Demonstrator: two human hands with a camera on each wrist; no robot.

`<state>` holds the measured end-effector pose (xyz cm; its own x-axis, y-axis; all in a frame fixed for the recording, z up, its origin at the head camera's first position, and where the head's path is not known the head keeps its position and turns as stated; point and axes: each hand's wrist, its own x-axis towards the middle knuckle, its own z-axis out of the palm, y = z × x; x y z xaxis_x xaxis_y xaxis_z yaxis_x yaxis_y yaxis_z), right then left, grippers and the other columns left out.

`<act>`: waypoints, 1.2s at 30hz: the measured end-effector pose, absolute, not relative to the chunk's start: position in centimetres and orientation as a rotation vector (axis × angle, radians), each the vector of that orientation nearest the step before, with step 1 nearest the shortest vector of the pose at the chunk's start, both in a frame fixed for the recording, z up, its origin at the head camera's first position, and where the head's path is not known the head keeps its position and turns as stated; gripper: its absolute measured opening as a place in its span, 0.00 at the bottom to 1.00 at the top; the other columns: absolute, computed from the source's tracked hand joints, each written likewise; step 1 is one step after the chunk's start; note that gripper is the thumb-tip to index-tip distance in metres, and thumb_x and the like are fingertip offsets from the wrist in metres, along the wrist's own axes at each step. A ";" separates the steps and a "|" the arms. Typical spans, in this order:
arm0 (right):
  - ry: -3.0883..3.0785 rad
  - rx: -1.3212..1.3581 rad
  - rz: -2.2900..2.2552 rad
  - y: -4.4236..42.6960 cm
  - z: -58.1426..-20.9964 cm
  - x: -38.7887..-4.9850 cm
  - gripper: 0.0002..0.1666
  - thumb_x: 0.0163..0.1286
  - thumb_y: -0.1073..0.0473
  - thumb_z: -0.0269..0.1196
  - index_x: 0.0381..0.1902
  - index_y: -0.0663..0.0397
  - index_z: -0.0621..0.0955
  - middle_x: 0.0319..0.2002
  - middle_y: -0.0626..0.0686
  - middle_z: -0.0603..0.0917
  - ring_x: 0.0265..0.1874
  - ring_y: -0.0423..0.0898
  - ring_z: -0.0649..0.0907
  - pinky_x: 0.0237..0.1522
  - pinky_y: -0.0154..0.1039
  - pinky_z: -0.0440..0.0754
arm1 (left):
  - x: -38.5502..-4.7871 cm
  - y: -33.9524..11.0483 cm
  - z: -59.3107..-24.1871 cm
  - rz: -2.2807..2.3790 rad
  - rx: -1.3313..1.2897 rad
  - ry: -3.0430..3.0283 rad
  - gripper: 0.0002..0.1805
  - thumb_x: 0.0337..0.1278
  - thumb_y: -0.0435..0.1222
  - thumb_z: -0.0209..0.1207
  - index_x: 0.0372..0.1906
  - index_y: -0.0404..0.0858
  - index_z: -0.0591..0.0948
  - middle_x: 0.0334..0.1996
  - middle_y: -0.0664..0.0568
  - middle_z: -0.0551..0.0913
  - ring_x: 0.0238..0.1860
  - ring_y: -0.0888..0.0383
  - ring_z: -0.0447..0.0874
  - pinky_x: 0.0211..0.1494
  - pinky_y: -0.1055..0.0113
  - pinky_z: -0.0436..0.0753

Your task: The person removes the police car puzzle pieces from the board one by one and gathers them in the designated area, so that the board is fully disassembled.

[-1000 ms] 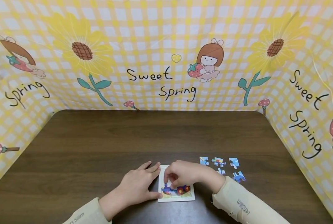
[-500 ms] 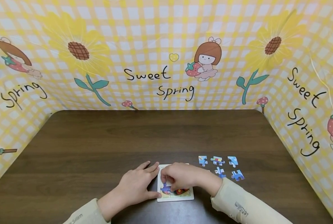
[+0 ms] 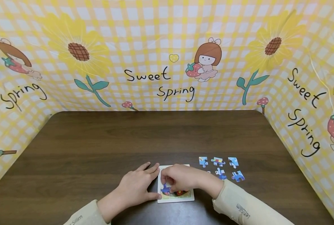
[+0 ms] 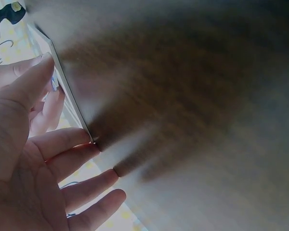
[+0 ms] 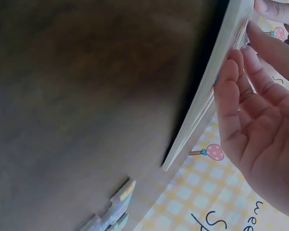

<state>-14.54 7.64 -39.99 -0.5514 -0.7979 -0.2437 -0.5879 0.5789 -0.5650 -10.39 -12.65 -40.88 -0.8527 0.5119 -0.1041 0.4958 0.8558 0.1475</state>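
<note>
A white-rimmed puzzle tray [image 3: 181,200] lies near the front of the table, its lower part covered by a colourful picture. My left hand [image 3: 136,187] steadies its left edge, thumb and fingers extended; the left wrist view shows the fingertips touching the tray's side. Over the tray, my right hand [image 3: 182,175] bends down and pinches a blue puzzle piece [image 3: 164,188] between thumb and forefinger at the left of the picture. In the right wrist view, the remaining fingers curl beside the tray rim [image 5: 197,113]. Most of the tray's upper part is hidden under this hand.
Several loose puzzle pieces [image 3: 218,161] lie in two rows right of the tray, some partly behind the right forearm. The brown wooden table [image 3: 113,137] reaches back to a yellow checked cloth [image 3: 144,37], which also hangs along both sides.
My right hand has shifted slightly left and turned a little over the tray, covering more of the picture's right part. The left hand stays at the tray's edge. The head view has moved slightly.
</note>
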 end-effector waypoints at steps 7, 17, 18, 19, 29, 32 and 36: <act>2.279 -1.086 -0.679 8.0 -40.0 -14.7 0.11 0.62 0.67 0.70 0.36 0.50 0.78 0.24 0.41 0.72 0.23 0.32 0.71 0.30 0.26 0.71 | -10.4 -12.6 -40.7 0.166 0.805 2.886 0.50 0.39 0.66 0.69 0.66 0.41 0.77 0.70 0.53 0.74 0.70 0.44 0.71 0.46 0.44 0.83; 2.177 -1.066 -0.852 8.2 -40.2 -14.7 0.09 0.62 0.67 0.69 0.35 0.52 0.79 0.24 0.41 0.75 0.23 0.31 0.73 0.29 0.26 0.74 | -10.4 -12.7 -40.8 0.152 0.818 2.888 0.52 0.36 0.68 0.69 0.67 0.41 0.77 0.70 0.53 0.74 0.71 0.44 0.71 0.45 0.46 0.84; 2.169 -1.065 -0.866 8.2 -40.2 -14.7 0.09 0.62 0.67 0.70 0.35 0.53 0.79 0.24 0.41 0.76 0.23 0.31 0.73 0.29 0.26 0.74 | -10.4 -12.7 -40.9 0.152 0.818 2.889 0.52 0.36 0.68 0.69 0.67 0.41 0.77 0.70 0.53 0.74 0.71 0.44 0.71 0.45 0.46 0.84; 2.161 -1.058 -0.877 8.2 -40.2 -14.7 0.09 0.62 0.68 0.70 0.34 0.53 0.79 0.24 0.41 0.76 0.23 0.31 0.74 0.30 0.25 0.75 | -10.4 -12.7 -40.9 0.150 0.820 2.890 0.52 0.36 0.68 0.69 0.67 0.41 0.77 0.70 0.53 0.74 0.71 0.44 0.71 0.45 0.47 0.84; 2.073 -1.003 -0.996 8.1 -40.5 -14.2 0.10 0.62 0.74 0.66 0.34 0.57 0.77 0.23 0.43 0.77 0.22 0.31 0.74 0.26 0.25 0.74 | -10.4 -12.8 -41.0 0.152 0.830 2.889 0.51 0.36 0.67 0.70 0.66 0.41 0.77 0.69 0.52 0.75 0.70 0.44 0.71 0.46 0.48 0.84; 2.097 -1.015 -0.990 8.1 -40.5 -14.2 0.10 0.63 0.74 0.65 0.34 0.56 0.78 0.24 0.43 0.77 0.22 0.30 0.74 0.27 0.25 0.75 | -10.4 -12.8 -41.0 0.151 0.841 2.890 0.50 0.36 0.67 0.70 0.65 0.41 0.78 0.69 0.52 0.75 0.69 0.44 0.72 0.45 0.49 0.84; 2.142 -1.022 -0.989 8.4 -40.2 -14.4 0.09 0.64 0.72 0.65 0.34 0.54 0.78 0.26 0.44 0.78 0.25 0.30 0.74 0.32 0.26 0.77 | -10.5 -12.7 -40.9 0.153 0.842 2.891 0.51 0.36 0.67 0.70 0.66 0.41 0.78 0.69 0.52 0.75 0.70 0.44 0.72 0.46 0.49 0.85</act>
<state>-14.39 8.41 -40.19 -0.5508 -0.8175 -0.1681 -0.4022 0.4365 -0.8048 -10.46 -12.73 -40.90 -0.8364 0.5402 -0.0931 0.5273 0.8393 0.1322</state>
